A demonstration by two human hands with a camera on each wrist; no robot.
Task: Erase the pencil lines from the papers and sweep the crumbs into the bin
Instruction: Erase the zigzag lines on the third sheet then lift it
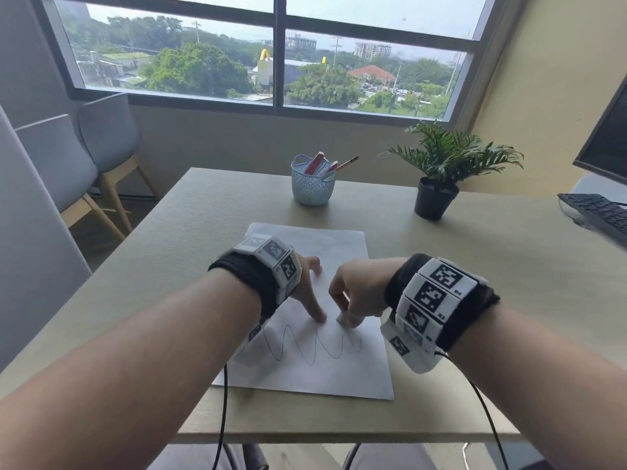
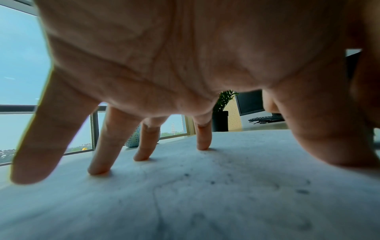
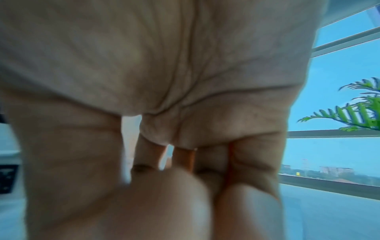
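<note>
Left hand [image 1: 307, 286] spreads straight fingers [image 2: 202, 138] to pin the paper [image 1: 339, 374]; right hand [image 1: 356, 293] pinches a white eraser [image 1: 342, 318] on the pencil zigzag [image 1: 315, 347].

Left hand [image 2: 185, 65] spread over the paper [image 2: 205, 203], straight fingertips [image 2: 98, 170] pressing it; dark crumbs [image 2: 302, 191] and faint pencil line [image 2: 158, 207] beneath the palm.

Wide window [image 1: 274, 52], daylight; grey chairs [image 1: 84, 157] left; beige wall [image 1: 549, 96] right.

bare forearms; black wrist straps [image 1: 251, 276]; white tag-printed blocks [image 1: 431, 300]; black cables [image 1: 222, 412]
</note>
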